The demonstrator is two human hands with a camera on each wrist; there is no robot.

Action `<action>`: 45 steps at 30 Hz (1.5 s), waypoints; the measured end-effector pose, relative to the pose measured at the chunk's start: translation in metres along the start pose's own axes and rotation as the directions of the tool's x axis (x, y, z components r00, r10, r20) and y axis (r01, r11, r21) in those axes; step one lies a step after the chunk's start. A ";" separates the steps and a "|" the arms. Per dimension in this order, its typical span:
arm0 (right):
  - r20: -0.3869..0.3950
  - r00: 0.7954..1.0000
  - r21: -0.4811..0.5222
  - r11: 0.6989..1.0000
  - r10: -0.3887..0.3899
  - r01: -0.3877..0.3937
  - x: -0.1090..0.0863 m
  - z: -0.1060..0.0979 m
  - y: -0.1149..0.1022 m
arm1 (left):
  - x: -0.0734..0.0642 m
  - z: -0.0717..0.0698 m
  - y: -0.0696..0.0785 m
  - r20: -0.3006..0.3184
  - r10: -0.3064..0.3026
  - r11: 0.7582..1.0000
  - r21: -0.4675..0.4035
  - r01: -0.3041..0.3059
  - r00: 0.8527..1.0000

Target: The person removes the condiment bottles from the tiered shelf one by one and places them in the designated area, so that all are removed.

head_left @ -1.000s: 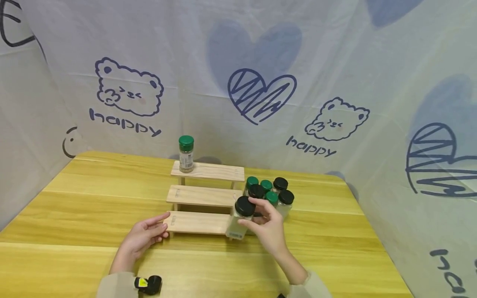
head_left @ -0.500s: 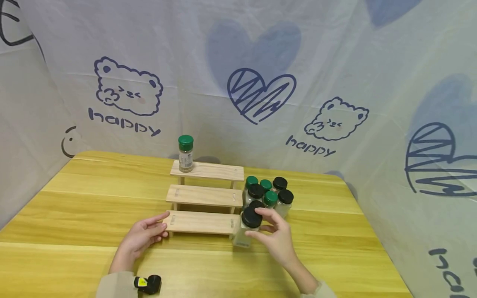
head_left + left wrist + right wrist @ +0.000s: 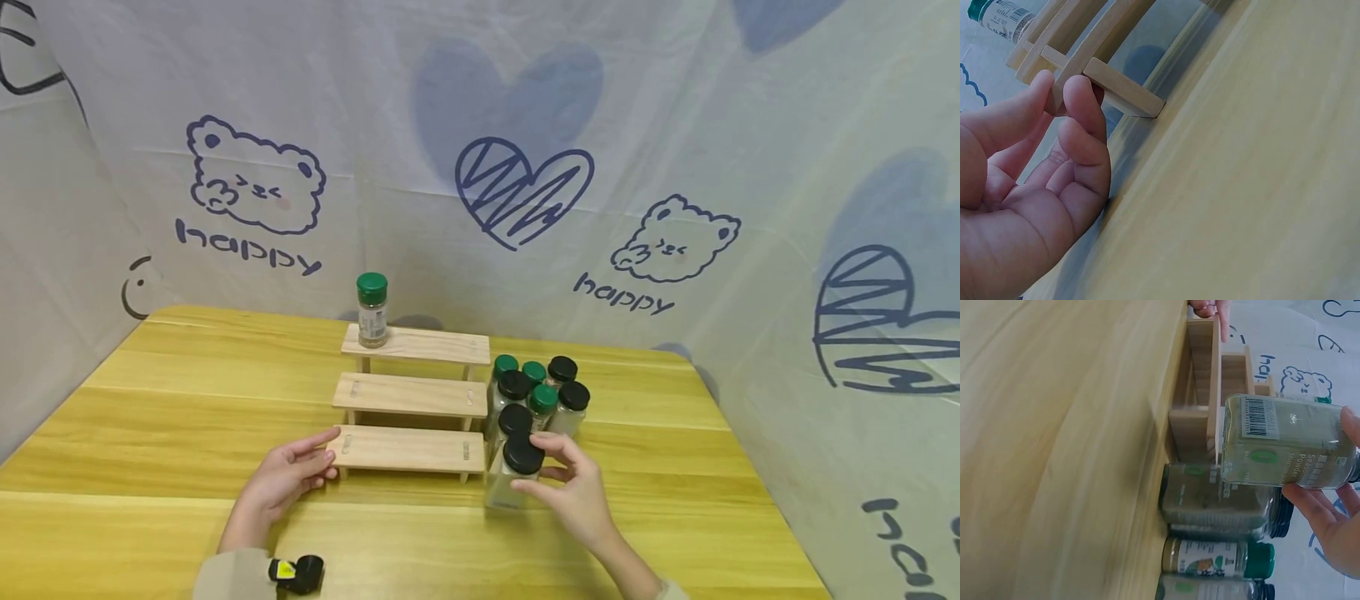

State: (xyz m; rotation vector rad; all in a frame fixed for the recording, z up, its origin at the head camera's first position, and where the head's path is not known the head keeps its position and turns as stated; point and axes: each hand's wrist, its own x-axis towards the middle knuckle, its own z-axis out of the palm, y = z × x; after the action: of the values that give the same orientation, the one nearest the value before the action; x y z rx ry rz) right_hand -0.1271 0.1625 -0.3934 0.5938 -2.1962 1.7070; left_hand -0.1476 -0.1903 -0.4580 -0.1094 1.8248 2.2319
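Note:
My left hand [image 3: 288, 477] pinches the left end of the lowest step of a three-step wooden spice rack [image 3: 405, 450]; in the left wrist view, thumb and forefinger close on the board's corner [image 3: 1057, 103]. My right hand [image 3: 576, 493] grips a clear spice jar [image 3: 504, 490] with a black cap, holding it near the top. That jar [image 3: 1285, 440] has a barcode label and pale powder inside, and its base is raised off the table in the right wrist view. It hangs at the rack's front right corner. A green-capped spice jar [image 3: 372, 321] stands at the left of the top step.
Several black- and green-capped jars [image 3: 573, 408] cluster on the table right of the rack, close against it. The yellow wooden table [image 3: 375, 542] reaches back to a printed cloth [image 3: 420, 250]. A black device [image 3: 307, 573] is at the left sleeve.
My right hand has moved right and toward me with the black-capped jar, from over the lowest step's right end to beside it. My left hand has stayed on the rack.

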 end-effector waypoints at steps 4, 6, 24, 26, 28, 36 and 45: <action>-0.001 1.000 0.004 1.000 -0.006 0.006 -0.002 -0.006 0.002 | -0.001 0.000 0.001 0.002 0.000 1.000 0.001 0.000 1.000; -0.006 1.000 0.006 1.000 -0.001 0.001 -0.003 -0.009 0.006 | -0.001 0.000 0.001 0.003 0.001 1.000 0.001 -0.001 1.000; -0.049 0.999 -0.001 1.000 0.024 -0.024 0.005 -0.034 0.028 | 0.000 -0.001 -0.001 0.008 0.001 1.000 -0.002 -0.001 1.000; -0.045 0.999 -0.010 1.000 0.012 -0.012 0.007 -0.036 0.031 | 0.000 -0.001 -0.001 0.008 0.002 1.000 -0.001 -0.002 1.000; -0.043 0.999 -0.015 1.000 0.007 -0.008 0.009 -0.038 0.035 | 0.000 -0.001 -0.001 0.008 0.004 1.000 0.000 -0.004 1.000; -0.022 0.999 -0.041 0.999 0.033 -0.034 0.019 -0.038 0.044 | 0.001 -0.001 -0.001 0.005 0.004 1.000 0.002 -0.004 1.000; -0.024 0.997 -0.078 0.994 0.070 -0.072 0.026 -0.034 0.056 | 0.001 -0.002 -0.001 0.001 0.004 1.000 0.011 -0.004 1.000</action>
State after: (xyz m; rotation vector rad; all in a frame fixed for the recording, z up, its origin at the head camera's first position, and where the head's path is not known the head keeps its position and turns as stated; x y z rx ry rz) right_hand -0.1777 0.2037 -0.4195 0.4818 -2.2838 1.6437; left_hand -0.1485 -0.1915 -0.4598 -0.1035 1.8378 2.2241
